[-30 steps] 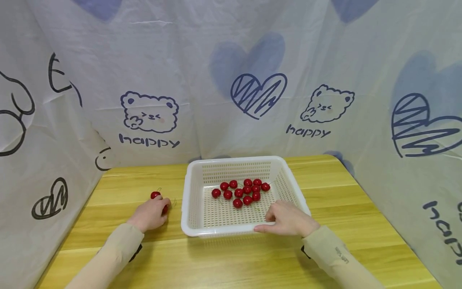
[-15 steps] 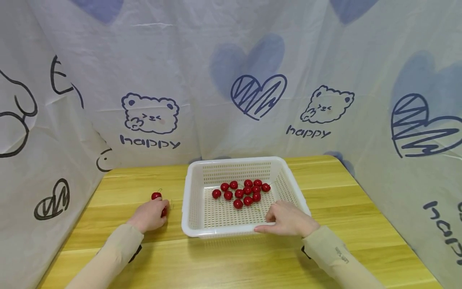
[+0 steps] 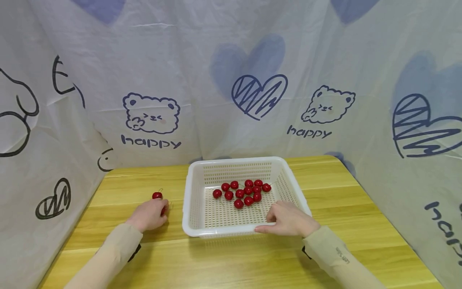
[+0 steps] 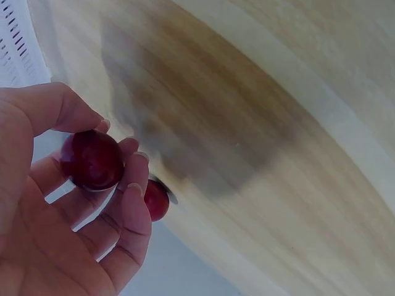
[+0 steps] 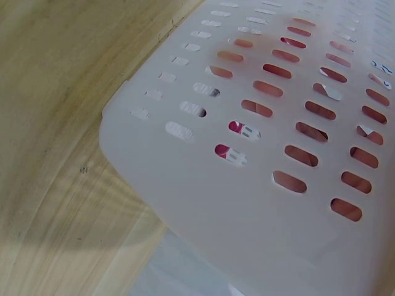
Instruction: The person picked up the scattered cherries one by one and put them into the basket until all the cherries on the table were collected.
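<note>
In the left wrist view my left hand (image 4: 37, 206) pinches a dark red cherry (image 4: 92, 160) between thumb and fingers, just over the wooden table. Most of that cherry is hidden behind the hand in the head view. Another cherry (image 3: 157, 195) with a stem lies on the table, just beyond the left fingertips. My right hand (image 3: 288, 218) grips the near rim of a white plastic basket (image 3: 223, 230), thumb outside and fingers curled over inside. Several red cherries (image 3: 240, 194) lie spread on the basket's floor. Through the slots of the basket wall (image 5: 197, 179), the right fingers show.
The wooden table (image 3: 216, 269) carries the basket at its middle. Behind and on both sides hangs a pale cloth (image 3: 202, 80) printed with hearts and bears, close to the table's edges.
My left hand has drawn back very slightly to the left with the cherry. The right hand and the basket have stayed in place.
</note>
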`<state>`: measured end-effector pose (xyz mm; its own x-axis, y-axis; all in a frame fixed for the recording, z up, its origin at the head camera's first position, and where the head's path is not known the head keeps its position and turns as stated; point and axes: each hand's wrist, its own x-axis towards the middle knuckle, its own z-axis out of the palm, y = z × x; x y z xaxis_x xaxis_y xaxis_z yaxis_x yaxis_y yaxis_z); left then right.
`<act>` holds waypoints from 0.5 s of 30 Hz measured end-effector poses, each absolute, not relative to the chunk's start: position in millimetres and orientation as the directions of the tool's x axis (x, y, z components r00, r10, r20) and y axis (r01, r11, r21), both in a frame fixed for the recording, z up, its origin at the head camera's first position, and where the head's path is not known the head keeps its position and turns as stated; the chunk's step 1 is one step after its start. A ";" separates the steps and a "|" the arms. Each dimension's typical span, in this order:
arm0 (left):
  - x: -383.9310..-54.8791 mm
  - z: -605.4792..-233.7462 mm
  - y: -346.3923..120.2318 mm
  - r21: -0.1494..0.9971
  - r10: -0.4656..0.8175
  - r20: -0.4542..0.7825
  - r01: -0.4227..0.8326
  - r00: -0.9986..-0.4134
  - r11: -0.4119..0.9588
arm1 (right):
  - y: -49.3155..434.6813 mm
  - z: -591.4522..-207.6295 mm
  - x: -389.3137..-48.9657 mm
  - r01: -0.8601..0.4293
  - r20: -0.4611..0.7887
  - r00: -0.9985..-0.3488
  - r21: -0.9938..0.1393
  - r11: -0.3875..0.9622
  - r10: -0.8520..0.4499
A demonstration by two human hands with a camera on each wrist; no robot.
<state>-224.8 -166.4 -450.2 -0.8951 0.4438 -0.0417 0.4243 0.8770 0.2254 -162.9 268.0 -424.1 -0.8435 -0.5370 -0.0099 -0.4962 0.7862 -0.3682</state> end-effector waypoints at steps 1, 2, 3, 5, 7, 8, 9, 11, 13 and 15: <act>-225.0 -449.4 -166.9 0.228 0.442 -0.044 0.421 -0.896 0.878 | 268.1 -424.2 -162.9 -0.495 -0.011 -0.844 -0.368 0.787 -0.536; -225.3 -448.6 -167.4 0.233 0.437 -0.048 0.416 -0.898 0.879 | 268.1 -424.4 -162.9 -0.494 -0.013 -0.845 -0.368 0.788 -0.535; -225.6 -447.5 -167.9 0.235 0.434 -0.051 0.411 -0.900 0.881 | 268.2 -424.7 -162.8 -0.494 -0.014 -0.845 -0.366 0.789 -0.535; -226.4 -445.4 -168.8 0.240 0.427 -0.055 0.403 -0.903 0.883 | 268.3 -425.0 -162.8 -0.492 -0.016 -0.846 -0.366 0.790 -0.534; -226.7 -442.8 -169.0 0.242 0.421 -0.059 0.396 -0.905 0.886 | 268.5 -425.3 -162.9 -0.490 -0.018 -0.847 -0.366 0.791 -0.532; -226.8 -441.5 -168.8 0.244 0.419 -0.062 0.393 -0.906 0.887 | 268.5 -425.5 -162.8 -0.489 -0.017 -0.847 -0.366 0.792 -0.531; -226.7 -440.0 -168.4 0.243 0.420 -0.063 0.394 -0.905 0.886 | 268.6 -425.5 -162.8 -0.488 -0.017 -0.847 -0.368 0.791 -0.531; -226.8 -437.7 -167.5 0.245 0.419 -0.067 0.392 -0.905 0.887 | 268.5 -425.6 -162.9 -0.489 -0.016 -0.847 -0.369 0.790 -0.532; -227.6 -436.0 -166.4 0.249 0.419 -0.067 0.392 -0.905 0.886 | 268.3 -425.5 -163.1 -0.492 -0.014 -0.846 -0.367 0.790 -0.533; -228.4 -433.7 -165.0 0.254 0.419 -0.069 0.391 -0.905 0.885 | 267.8 -425.2 -163.4 -0.497 -0.012 -0.843 -0.365 0.787 -0.538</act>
